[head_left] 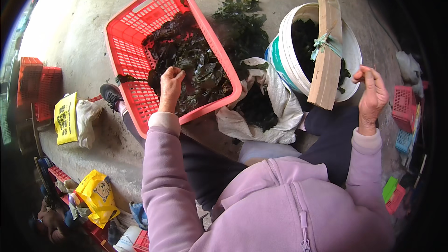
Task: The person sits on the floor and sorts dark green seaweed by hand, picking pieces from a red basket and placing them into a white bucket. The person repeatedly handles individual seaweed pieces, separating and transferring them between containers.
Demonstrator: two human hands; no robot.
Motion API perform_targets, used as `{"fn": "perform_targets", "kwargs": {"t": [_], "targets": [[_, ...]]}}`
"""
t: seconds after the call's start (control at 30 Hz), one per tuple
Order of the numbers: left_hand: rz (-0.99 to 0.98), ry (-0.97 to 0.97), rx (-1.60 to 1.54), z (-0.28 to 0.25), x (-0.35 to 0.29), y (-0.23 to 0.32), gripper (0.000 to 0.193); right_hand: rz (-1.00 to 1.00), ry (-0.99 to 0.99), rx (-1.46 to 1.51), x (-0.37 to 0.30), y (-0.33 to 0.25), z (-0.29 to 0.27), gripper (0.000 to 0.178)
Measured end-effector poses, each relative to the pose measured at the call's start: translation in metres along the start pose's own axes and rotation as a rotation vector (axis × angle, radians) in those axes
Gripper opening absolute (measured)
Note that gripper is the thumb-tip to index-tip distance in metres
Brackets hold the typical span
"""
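Over the red plastic basket (216,42) my left hand (171,86) is closed in a pinch; what it holds, if anything, is hidden. Dark, glossy seaweed (196,65) fills much of the basket beneath and beside this hand. To the right, my right hand (373,91) is raised just beyond the rim of a white bucket (298,63), its fingers curled together with the tips pinched. I cannot make out anything between them. More dark seaweed lies in the bucket. A wooden board (325,79), tied with a pale green strip (326,44), lies across the bucket's mouth.
A white woven sack (287,112) with dark seaweed inside stands between basket and bucket. Loose seaweed (240,23) is heaped on the concrete floor behind it. Yellow bags (100,196) and red crates (49,93) are at the left; more crates (403,107) sit far right.
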State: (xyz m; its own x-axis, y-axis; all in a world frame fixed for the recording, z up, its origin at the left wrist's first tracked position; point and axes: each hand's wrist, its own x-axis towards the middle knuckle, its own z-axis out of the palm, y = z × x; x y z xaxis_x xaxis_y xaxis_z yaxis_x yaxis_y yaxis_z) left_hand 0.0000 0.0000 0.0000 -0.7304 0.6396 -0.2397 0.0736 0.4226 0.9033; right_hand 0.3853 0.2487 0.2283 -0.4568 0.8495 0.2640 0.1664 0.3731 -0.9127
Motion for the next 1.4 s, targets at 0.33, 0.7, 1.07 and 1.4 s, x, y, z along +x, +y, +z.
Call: {"fn": "perform_targets", "kwargs": {"t": [0.33,0.7,1.07,1.4], "targets": [[0.214,-0.231,-0.303,-0.035,-0.08,0.212,0.009,-0.212,-0.71,0.154,0.012,-0.069,0.162,0.049],[0.264,-0.242,0.334,-0.1,-0.125,0.201,0.019,0.53,-1.08,0.54,0.017,-0.102,0.212,0.015],[0.367,0.185,0.158,-0.06,-0.08,0.084,0.029,0.246,-0.972,0.519,0.033,-0.2,0.205,0.016],[0.732,0.269,-0.17,-0.01,-0.113,0.145,0.068,0.168,-0.768,0.633,0.03,-0.241,0.218,0.017]]}}
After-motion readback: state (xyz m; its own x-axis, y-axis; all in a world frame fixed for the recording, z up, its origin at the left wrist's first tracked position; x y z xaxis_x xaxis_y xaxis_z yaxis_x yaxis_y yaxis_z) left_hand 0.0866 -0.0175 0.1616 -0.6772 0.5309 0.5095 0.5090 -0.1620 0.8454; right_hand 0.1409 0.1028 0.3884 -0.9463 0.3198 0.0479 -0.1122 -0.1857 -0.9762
